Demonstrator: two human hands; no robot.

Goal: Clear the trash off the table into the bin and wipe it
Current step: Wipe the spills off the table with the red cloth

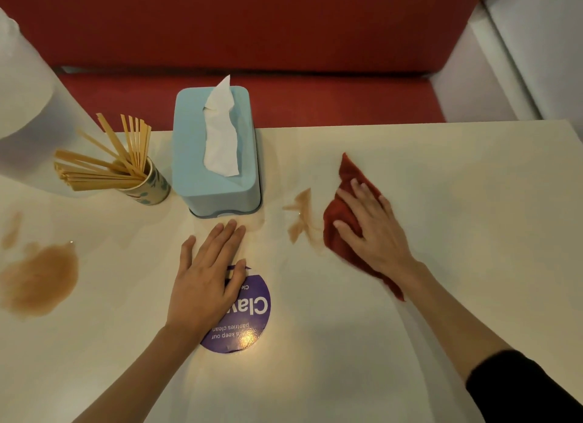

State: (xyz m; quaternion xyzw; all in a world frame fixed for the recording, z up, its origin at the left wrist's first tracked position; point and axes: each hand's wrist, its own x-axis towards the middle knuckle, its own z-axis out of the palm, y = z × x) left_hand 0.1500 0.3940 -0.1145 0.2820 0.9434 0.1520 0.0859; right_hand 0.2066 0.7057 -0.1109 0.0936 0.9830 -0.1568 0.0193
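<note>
A red cloth (336, 220) lies on the cream table (457, 201), and my right hand (370, 228) presses flat on it with fingers spread. Just left of the cloth is a thin brown spill streak (301, 214). A large brown puddle (39, 279) sits at the table's left edge, with a smaller smear (11, 230) above it. My left hand (206, 279) rests flat on the table, fingers straight, partly covering a round purple sticker (252, 315).
A light blue tissue box (217, 157) with a white tissue sticking out stands at the back middle. Left of it is a paper cup of wooden stirrers (148, 185). A white translucent object (22, 107) rises at the far left. A red bench (284, 88) runs behind the table.
</note>
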